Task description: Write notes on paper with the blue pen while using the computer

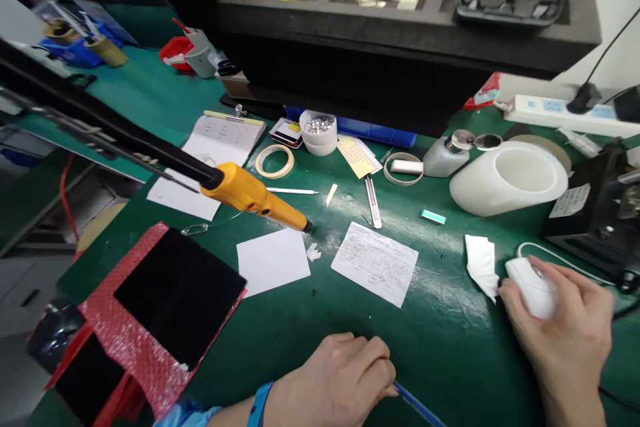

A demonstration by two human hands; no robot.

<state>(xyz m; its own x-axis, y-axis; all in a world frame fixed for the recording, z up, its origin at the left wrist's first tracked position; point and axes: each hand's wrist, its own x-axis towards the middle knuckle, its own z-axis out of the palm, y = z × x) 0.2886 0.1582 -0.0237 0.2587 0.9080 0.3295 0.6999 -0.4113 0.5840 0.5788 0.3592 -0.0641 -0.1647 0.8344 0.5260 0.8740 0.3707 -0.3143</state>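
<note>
Two hands, one mouse [533, 290] (white), two tape rolls

No word, number or brand can be read anywhere. The note [375, 262], at about twelve o'clock from the left hand [335, 380], bears faint handwriting and ruled lines, too small to make out. The clipboard sheet [223, 139], at about eleven o'clock from that note, carries rows of marks that are just as blurred. The label [570, 200], at twelve o'clock from the right hand [560, 327], shows lines of print that stay illegible. The power strip [560, 109], farther off at twelve o'clock, has blue patches whose lettering cannot be told.
</note>
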